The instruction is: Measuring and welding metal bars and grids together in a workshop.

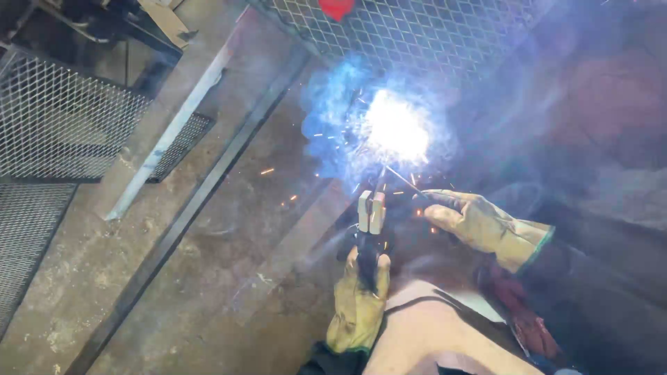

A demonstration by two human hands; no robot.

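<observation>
The left hand [359,305], in a yellow glove, has its grip closed around the electrode holder [370,223], whose thin rod [381,179] runs up from the fist into a white-blue arc [396,130] at the mesh panel [417,31]. The gloved right hand [479,223] pinches a second thin rod [410,182] just beside it, over the concrete floor [229,243]

Rough, dusty concrete floor [208,278] here, with a long dark steel bar [187,208], a pale angle strip [167,139] and wire-mesh panels [62,118] lying on it.
</observation>
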